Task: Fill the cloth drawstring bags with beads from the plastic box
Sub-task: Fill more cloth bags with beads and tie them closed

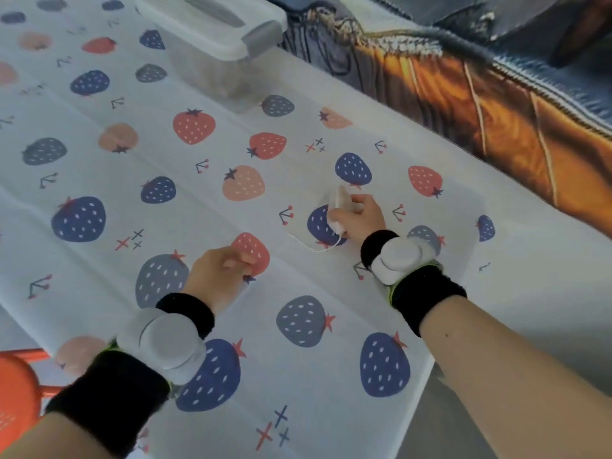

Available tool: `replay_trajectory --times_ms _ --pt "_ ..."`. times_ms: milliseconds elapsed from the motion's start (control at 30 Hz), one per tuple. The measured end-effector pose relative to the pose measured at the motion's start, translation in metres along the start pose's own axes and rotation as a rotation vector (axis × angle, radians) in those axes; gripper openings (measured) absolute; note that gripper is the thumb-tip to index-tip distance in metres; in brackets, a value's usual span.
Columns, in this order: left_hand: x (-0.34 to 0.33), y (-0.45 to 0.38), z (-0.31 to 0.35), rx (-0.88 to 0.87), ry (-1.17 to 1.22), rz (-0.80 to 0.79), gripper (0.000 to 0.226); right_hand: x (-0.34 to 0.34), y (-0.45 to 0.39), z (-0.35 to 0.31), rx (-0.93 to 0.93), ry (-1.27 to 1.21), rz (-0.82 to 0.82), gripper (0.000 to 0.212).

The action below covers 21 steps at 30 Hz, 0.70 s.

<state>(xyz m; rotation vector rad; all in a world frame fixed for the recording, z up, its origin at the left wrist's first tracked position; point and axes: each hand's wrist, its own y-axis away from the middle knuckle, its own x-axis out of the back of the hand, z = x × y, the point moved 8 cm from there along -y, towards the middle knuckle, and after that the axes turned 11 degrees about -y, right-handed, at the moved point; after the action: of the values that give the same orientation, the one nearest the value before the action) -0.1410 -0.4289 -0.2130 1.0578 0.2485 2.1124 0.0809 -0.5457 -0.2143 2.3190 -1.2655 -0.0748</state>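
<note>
Right hand (359, 215) pinches small white cloth drawstring bag (338, 207), likely readying mouth for beads; left hand (221, 270) clenched, empty; lidded translucent plastic box (218, 44) well apart.

Looks like a home: strawberry-print tablecloth (198, 200) on table, printed blanket (463, 94) at 2 o'clock, orange chair (16, 392) at 8.

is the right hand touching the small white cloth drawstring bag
Touching: the head view shows the right hand with fingers curled round the small white cloth drawstring bag.
</note>
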Motion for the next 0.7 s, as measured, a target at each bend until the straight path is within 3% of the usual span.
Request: replay_trajectory --times_ms 200,300,467,633,700 --pt "-0.049 0.009 0.058 -0.196 0.158 -0.125 0.021 0.035 0.064 0.032 -0.233 -0.488 -0.31 0.031" --pt "-0.095 0.037 0.11 -0.358 0.074 -0.257 0.025 0.083 0.091 0.054 -0.25 -0.502 -0.394 0.027" --pt "-0.172 0.082 0.158 -0.466 -0.036 -0.457 0.022 0.153 0.132 0.081 -0.242 -0.428 -0.506 0.026" --pt "-0.27 0.136 0.197 -0.498 -0.101 -0.596 0.023 0.256 0.161 0.131 -0.238 -0.349 -0.316 0.032" --pt "-0.305 0.155 0.207 -0.502 -0.143 -0.637 0.039 0.292 0.175 0.149 -0.234 -0.308 -0.232 0.032"
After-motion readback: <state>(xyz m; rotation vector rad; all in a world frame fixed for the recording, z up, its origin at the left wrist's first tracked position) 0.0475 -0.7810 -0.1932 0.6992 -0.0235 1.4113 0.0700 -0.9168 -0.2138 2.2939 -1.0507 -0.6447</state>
